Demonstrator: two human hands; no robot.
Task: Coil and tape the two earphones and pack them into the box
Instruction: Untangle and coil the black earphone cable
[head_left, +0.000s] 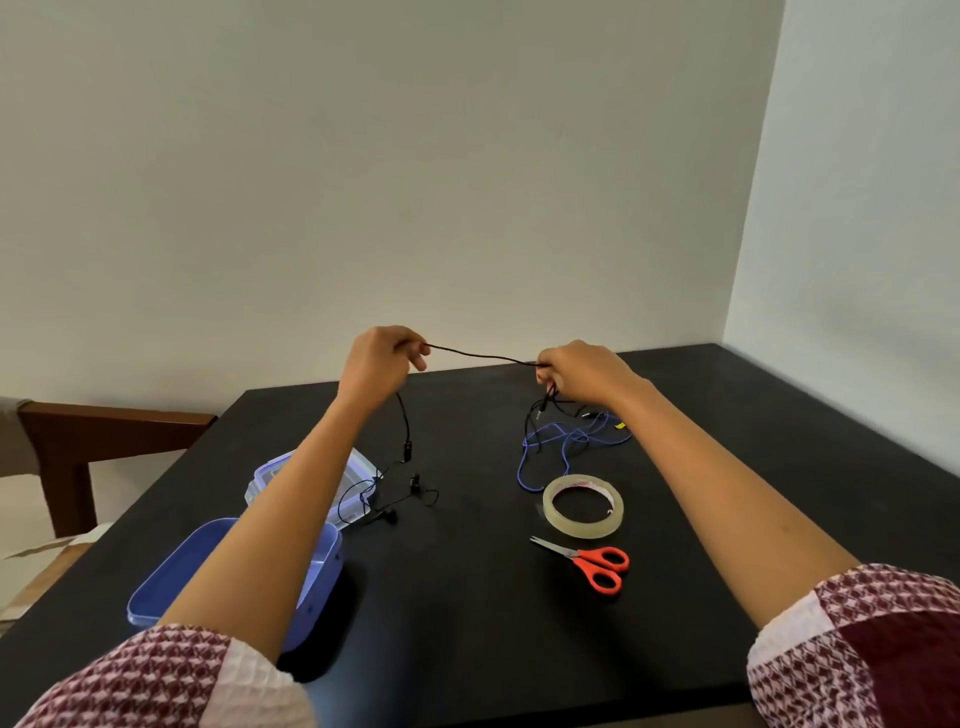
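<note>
- The left hand (384, 364) pinches the black earphone (483, 356) cord between curled fingers. The right hand (582, 371) grips the same cord a little way along. The stretch between them hangs in the air above the worktop (467, 649), slightly slack.
- From the left hand the cord drops to the worktop, where its buds and a loose loop lie just beside the clear, blue-rimmed lid (265, 475).
- The blue earphone (566, 441) lies uncoiled under the right hand, with black strands hanging into it.
- The blue box (153, 608) sits open near the left forearm, with nothing visible inside. Coiling looks barely begun.
- Risk: winding may drag the blue cord up with the black one, as the two seem to overlap there.
- Risk: the trailing loop could catch on the lid and tug it.
- Risk: the tape roll (582, 504) and scissors (597, 564) need a free hand, and a coil let go may spring open.
</note>
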